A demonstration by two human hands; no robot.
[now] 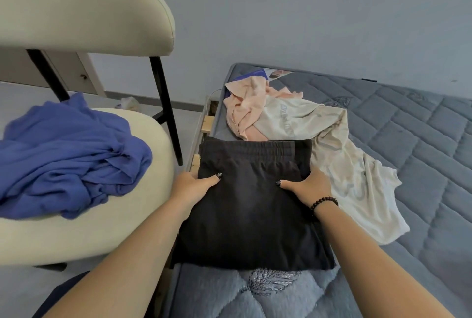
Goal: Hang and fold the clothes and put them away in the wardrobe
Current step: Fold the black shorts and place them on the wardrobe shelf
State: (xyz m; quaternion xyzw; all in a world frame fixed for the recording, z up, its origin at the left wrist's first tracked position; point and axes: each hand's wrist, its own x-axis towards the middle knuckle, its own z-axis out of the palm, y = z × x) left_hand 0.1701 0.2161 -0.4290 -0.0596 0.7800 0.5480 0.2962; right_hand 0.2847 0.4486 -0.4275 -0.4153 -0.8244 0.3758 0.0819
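Near the left edge of the mattress, folded black trousers lie flat, their elastic waistband at the far end. Both hands grip the trousers' sides: the left hand has its thumb on top and its fingers tucked under the left edge, and the right hand, with a beaded bracelet at the wrist, has its thumb on top and its fingers tucked under the right side. Just beyond the waistband, toward the mattress's far-left corner, a peach garment lies crumpled, touching a cream shirt that spreads along the trousers' right side. Beside the mattress stands a cream chair, and its seat holds a bunched blue garment at the near-left part of the cushion.
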